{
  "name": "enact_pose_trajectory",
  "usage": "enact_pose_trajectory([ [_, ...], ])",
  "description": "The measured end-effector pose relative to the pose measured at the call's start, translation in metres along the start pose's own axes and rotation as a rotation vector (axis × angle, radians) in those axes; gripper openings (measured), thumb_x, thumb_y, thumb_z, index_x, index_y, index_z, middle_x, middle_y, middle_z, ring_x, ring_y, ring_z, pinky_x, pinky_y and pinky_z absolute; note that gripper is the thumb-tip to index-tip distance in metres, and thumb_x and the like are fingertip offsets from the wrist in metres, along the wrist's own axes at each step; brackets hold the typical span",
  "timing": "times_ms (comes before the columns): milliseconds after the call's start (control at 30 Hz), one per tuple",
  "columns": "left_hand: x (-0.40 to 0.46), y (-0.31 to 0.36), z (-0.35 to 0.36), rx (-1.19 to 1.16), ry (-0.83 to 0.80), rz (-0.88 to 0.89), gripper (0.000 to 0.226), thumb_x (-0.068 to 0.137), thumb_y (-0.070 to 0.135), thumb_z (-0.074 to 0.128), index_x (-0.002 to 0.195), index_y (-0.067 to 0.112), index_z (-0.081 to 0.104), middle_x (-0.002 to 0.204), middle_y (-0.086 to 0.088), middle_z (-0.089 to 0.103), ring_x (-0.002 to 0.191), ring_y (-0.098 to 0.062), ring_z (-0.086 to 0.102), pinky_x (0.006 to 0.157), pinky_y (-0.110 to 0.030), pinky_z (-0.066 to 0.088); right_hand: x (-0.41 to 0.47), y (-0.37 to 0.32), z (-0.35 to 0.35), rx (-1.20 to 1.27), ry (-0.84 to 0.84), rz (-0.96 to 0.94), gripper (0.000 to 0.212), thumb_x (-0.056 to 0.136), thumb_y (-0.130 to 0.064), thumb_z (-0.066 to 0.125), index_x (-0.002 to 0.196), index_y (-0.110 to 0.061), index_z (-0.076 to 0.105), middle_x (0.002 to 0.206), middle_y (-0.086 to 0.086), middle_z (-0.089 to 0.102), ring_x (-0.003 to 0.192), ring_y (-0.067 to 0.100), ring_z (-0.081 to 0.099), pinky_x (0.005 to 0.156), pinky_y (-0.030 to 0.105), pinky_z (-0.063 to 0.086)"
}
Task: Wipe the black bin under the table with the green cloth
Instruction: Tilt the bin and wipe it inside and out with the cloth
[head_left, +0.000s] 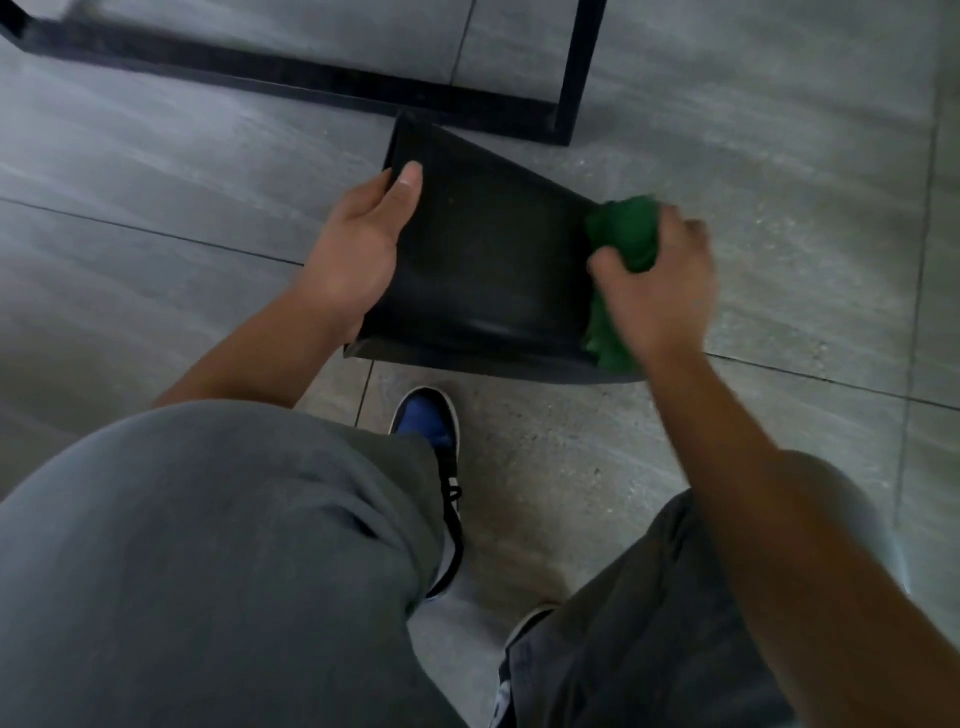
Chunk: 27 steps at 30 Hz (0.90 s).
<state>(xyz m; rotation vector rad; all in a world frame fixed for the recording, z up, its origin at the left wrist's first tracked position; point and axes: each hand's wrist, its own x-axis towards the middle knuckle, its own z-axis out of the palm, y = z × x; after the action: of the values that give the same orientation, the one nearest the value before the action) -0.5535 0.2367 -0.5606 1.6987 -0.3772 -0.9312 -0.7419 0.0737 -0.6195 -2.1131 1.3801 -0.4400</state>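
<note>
**Cloth on the bin's right side**

Grey trousers (208, 545) cover our knees. Beyond them the black bin (483, 265) lies tipped over the tiled floor (779, 130), near the desk frame (571, 78). Our left hand (358, 244) grips its left edge; our right hand (654, 275) clutches the green cloth (623, 234) against its right side.

Right hand (655, 283) motion-blurred; green cloth (623, 239) partly hidden behind it.

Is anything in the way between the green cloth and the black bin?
No. The right hand grips the green cloth and holds it against the right side of the black bin. The left hand holds the bin's other side.
</note>
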Motion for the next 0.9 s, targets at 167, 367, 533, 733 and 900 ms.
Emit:
enact_pose_trajectory([
  [167,-0.005,0.0,-0.002,-0.028,0.01,0.014,0.028,0.109,0.037,0.044,0.11,0.023,0.069,0.097,0.003,0.081,0.095,-0.02,0.077,0.073,-0.03,0.063,-0.04,-0.037,0.014,0.059,-0.144,-0.317,0.047,0.075,-0.056,0.064,0.112,-0.027,0.064,0.106,-0.002,0.06,0.084,0.011,0.057,0.066,0.022,0.046],
  [367,-0.001,-0.002,-0.001,-0.002,0.006,0.035,0.03,0.107,0.045,0.047,0.107,0.029,0.072,0.099,0.007,0.08,0.093,-0.014,0.077,0.071,-0.024,0.062,-0.006,-0.009,0.003,-0.076,0.03,0.008,0.052,0.085,-0.047,0.062,0.122,-0.011,0.061,0.121,0.011,0.059,0.105,0.029,0.06,0.083,0.041,0.052],
  [533,0.001,-0.002,0.004,-0.053,0.004,0.066,0.03,0.11,0.032,0.046,0.106,0.019,0.074,0.099,-0.004,0.08,0.1,-0.026,0.076,0.086,-0.044,0.063,-0.044,-0.068,0.018,0.061,-0.083,-0.336,0.047,0.081,-0.049,0.065,0.114,-0.016,0.067,0.109,0.006,0.061,0.091,0.02,0.061,0.069,0.029,0.044],
  [733,0.0,-0.001,0.004,0.012,0.068,0.083,0.036,0.111,0.025,0.04,0.115,0.0,0.066,0.111,-0.025,0.069,0.107,-0.033,0.068,0.102,-0.058,0.05,-0.024,-0.113,0.042,0.037,-0.067,-0.42,0.053,0.082,-0.056,0.059,0.124,-0.022,0.063,0.112,0.005,0.059,0.091,0.02,0.061,0.064,0.027,0.04],
  [900,-0.004,-0.004,-0.01,-0.013,0.068,0.004,0.037,0.112,0.034,0.038,0.11,0.014,0.069,0.103,-0.002,0.08,0.098,-0.019,0.076,0.078,-0.031,0.063,-0.022,-0.014,0.015,-0.102,-0.053,-0.128,0.053,0.087,-0.05,0.062,0.129,-0.018,0.06,0.12,0.009,0.058,0.094,0.018,0.056,0.068,0.025,0.035],
])
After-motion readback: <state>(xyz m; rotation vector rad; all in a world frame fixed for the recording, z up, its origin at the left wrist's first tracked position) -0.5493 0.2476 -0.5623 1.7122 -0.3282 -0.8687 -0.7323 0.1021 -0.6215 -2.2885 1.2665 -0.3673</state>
